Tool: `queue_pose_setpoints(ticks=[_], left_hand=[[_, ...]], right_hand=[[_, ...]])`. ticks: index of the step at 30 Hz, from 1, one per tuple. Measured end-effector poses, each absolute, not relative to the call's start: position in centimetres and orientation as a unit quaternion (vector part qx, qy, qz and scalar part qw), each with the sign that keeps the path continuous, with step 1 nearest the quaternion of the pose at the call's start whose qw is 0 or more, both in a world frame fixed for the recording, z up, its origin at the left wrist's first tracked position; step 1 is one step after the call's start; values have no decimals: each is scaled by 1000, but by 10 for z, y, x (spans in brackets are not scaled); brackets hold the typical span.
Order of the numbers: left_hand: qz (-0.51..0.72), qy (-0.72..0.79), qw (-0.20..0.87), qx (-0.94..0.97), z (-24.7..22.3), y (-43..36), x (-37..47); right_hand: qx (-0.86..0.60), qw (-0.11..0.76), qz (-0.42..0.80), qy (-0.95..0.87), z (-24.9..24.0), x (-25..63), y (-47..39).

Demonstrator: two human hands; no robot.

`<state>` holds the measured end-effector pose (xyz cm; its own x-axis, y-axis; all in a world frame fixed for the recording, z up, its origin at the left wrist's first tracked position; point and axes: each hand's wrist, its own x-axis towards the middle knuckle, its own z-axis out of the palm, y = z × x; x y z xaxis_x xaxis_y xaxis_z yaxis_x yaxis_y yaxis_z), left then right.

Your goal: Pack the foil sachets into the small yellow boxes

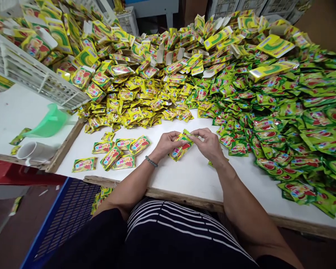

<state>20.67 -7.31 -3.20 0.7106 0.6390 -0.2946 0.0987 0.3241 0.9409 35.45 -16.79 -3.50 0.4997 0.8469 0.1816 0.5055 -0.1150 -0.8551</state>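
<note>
Between my hands is a small yellow-green carton (179, 152) with a colourful printed front, tilted above the white tabletop. My left hand (168, 145) grips it from the left side, thumb across its front. My right hand (207, 144) is closed at the carton's upper end, thumb and fingertips pinching there; whether they hold the flap or a packet cannot be made out. Left of my hands lies a loose group of similar cartons (124, 162), with one carton (84, 164) apart. Part of a green-yellow packet (212, 163) shows beneath my right wrist.
Small yellow packets (134, 99) are heaped ahead, larger green packets (291, 130) to the right, and open-ended cartons (168, 56) behind. A white crate (39, 74) leans at left, near a green scoop (52, 121) and white mug (36, 151). A blue crate (64, 216) stands below.
</note>
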Motion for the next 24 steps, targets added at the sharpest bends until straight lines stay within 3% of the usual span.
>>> queue_pose_setpoints(ticks=[5, 11, 15, 24], left_hand=[[194, 330, 757, 530, -29, -73, 203], [198, 313, 770, 519, -25, -72, 199], [204, 300, 775, 517, -25, -72, 198], [203, 294, 766, 535, -25, -76, 200]], right_hand=[[-709, 520, 148, -452, -35, 348, -168], [-679, 526, 213, -465, -39, 360, -170], [-685, 519, 136, -493, -39, 361, -169], [-682, 467, 222, -518, -38, 340, -168]])
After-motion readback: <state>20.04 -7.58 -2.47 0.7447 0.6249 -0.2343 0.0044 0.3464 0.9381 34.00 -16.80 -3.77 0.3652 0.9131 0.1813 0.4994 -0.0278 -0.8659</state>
